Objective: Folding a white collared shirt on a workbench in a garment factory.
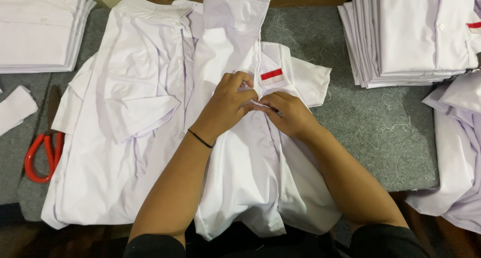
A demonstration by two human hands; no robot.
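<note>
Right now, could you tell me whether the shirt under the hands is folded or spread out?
Spread out: the white shirt lies flat, with both hands pinching its front placket.

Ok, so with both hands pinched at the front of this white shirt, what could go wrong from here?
Three risks, as guesses. The left hand and right hand pinch the placket of the white shirt, so a hard tug might crease it or skew the front. It overlaps a second shirt, which could be dragged along. The red-handled scissors lie close to that shirt's edge and could snag fabric.
</note>
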